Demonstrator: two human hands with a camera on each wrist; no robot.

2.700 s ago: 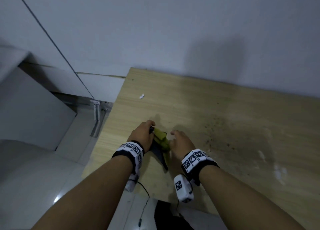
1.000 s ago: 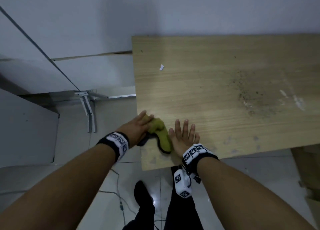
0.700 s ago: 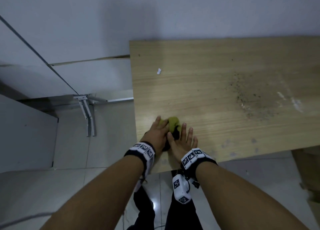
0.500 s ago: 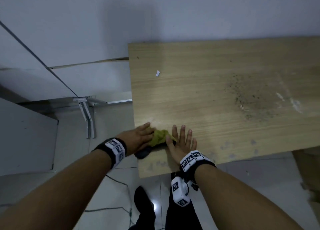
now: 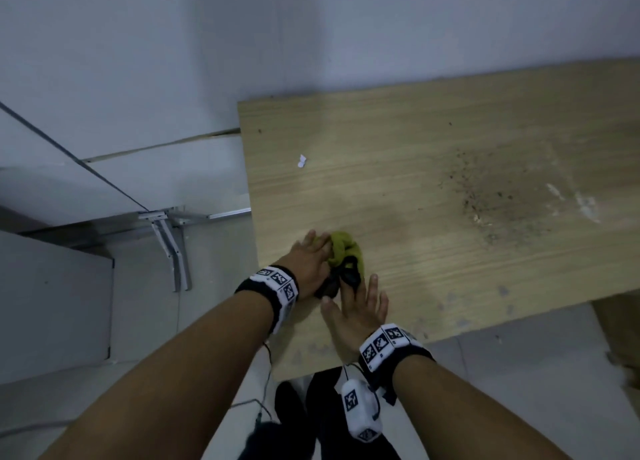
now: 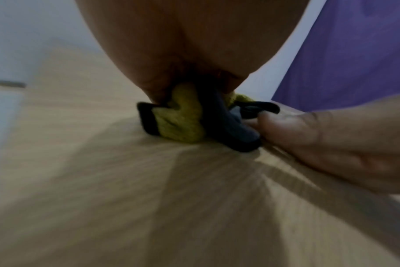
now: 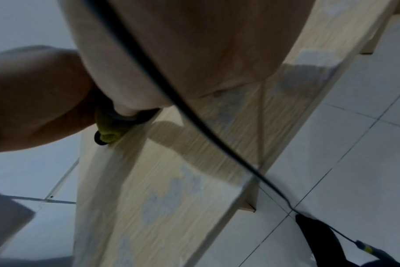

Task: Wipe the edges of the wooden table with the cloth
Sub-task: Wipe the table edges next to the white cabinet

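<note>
The light wooden table (image 5: 415,182) fills the right of the head view. A bunched yellow-green cloth (image 5: 343,248) with a dark hem lies near its left edge, toward the front corner. My left hand (image 5: 311,262) presses down on it with the fingers stretched over it. In the left wrist view the cloth (image 6: 180,122) bulges out from under the palm onto the table (image 6: 149,198). My right hand (image 5: 360,307) lies flat on the wood just behind the cloth, fingers straight, fingertips at the dark hem. The right wrist view shows the cloth (image 7: 110,133) at the table's left edge.
A white scrap (image 5: 302,160) lies near the far left corner. Dark crumbs (image 5: 491,196) and white smears (image 5: 585,203) mark the right part. The wall runs behind the table. Metal legs (image 5: 169,251) and a grey cabinet (image 5: 52,303) stand left; tiled floor and my legs (image 5: 294,425) are below.
My left hand has slid the cloth from over the left edge back onto the tabletop and a little farther away. My right hand has stayed flat in the same spot.
</note>
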